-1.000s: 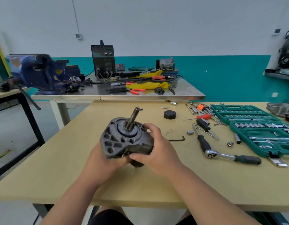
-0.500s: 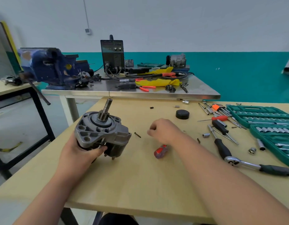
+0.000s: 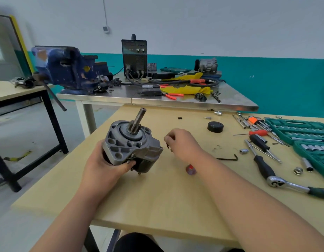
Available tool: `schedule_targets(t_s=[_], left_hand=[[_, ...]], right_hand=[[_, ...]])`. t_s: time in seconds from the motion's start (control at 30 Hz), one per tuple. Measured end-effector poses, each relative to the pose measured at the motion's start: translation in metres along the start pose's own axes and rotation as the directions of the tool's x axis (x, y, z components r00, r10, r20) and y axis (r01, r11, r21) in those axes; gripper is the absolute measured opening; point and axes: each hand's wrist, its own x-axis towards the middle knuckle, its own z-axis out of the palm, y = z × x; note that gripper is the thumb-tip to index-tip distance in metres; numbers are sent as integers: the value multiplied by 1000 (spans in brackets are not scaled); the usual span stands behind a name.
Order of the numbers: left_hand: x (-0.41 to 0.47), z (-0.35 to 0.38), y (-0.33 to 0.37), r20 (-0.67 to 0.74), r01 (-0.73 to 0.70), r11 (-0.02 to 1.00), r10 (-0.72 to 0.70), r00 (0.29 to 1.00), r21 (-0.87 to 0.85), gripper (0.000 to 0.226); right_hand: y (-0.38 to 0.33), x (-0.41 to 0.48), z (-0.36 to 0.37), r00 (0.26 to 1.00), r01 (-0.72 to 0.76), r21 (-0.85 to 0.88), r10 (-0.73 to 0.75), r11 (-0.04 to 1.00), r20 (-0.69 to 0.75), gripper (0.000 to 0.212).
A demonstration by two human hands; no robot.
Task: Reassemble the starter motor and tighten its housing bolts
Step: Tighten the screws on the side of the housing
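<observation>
A pale wooden tabletop [image 3: 157,197] fills the lower part of the head view, in a workshop with a white wall banded in teal [image 3: 266,79] and a grey concrete floor [image 3: 21,133]. The grey cast-metal starter motor [image 3: 132,146] sits towards the tabletop's left edge, its splined shaft pointing up and leaning slightly right. The left hand [image 3: 101,164] grips its housing from below and behind, fingers wrapped under the flange; whether its base touches the wood cannot be told. Just right of the motor the right hand [image 3: 185,142] has its fingers curled, the tips pinching a small dark bolt [image 3: 167,145]. Left of the motor the table edge drops to open floor, which runs to a black-framed side table [image 3: 12,90]. In front of the motor the wood lies bare to the near edge. Behind the motor a steel-topped bench [image 3: 230,104] stands just beyond the table's far edge and carries a blue bench vise [image 3: 66,70], a black welding unit [image 3: 134,55] and a crumpled yellow cloth [image 3: 186,90]. Far right of the motor an open green plastic socket case [image 3: 294,128] holds rows of chrome sockets in moulded slots. Between the motor and that case lie a black round cap [image 3: 215,126], a black hex key [image 3: 228,158], a chrome ratchet with a dark handle [image 3: 285,185] and loose screwdrivers [image 3: 259,142]. A red-handled tool [image 3: 190,169] shows partly under the right forearm.
</observation>
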Motion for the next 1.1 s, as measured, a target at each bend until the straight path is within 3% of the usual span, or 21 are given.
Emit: schedule_targets(t_s=[0.07, 0.13, 0.23, 0.33, 0.43, 0.5, 0.67, 0.8, 0.93, 1.0, 1.03, 1.1], left_hand=[[0, -1, 2, 5, 8, 1000, -8, 1000, -6, 62], [0, -1, 2, 7, 13, 1000, -12, 1000, -5, 64], [-2, 0, 4, 11, 13, 1000, -13, 1000, -14, 64], [-4, -1, 4, 24, 0, 1000, 1, 1000, -15, 64], [0, -2, 4, 21, -9, 1000, 10, 1000, -13, 57], [3, -2, 3, 6, -15, 1000, 15, 1000, -8, 54], [5, -1, -1, -1, -35, 999, 35, 999, -14, 56], [5, -2, -2, 1, -39, 999, 39, 999, -10, 56], [3, -2, 1, 11, -43, 999, 43, 999, 0, 57], [0, -3, 0, 16, -46, 999, 46, 999, 4, 60], [-1, -4, 0, 19, -56, 998, 56, 998, 8, 62], [-3, -6, 0, 31, -95, 995, 94, 995, 33, 65]], right_hand=[[-6, -21, -13, 994, 35, 377, 5, 925, -105, 10], [-7, -32, -14, 991, 67, 440, -10, 896, -130, 14], [-2, -35, -5, 994, 13, 169, 6, 986, -112, 12], [5, -27, 1, 997, -76, -55, 75, 996, -18, 33], [0, -20, 4, 991, 15, -166, 7, 986, 133, 39], [-4, -24, 8, 980, 92, -244, -44, 965, 194, 34], [0, -50, -5, 990, 135, -408, -108, 903, 89, 37], [-9, -64, -6, 959, 259, -610, -123, 749, 256, 46], [-19, -67, 3, 950, 287, -630, -131, 721, 283, 25], [-23, -69, 5, 941, 315, -647, -138, 694, 310, 28], [-24, -70, 4, 937, 322, -622, -145, 713, 319, 28], [-23, -70, -6, 950, 256, -419, -145, 871, 278, 24]])
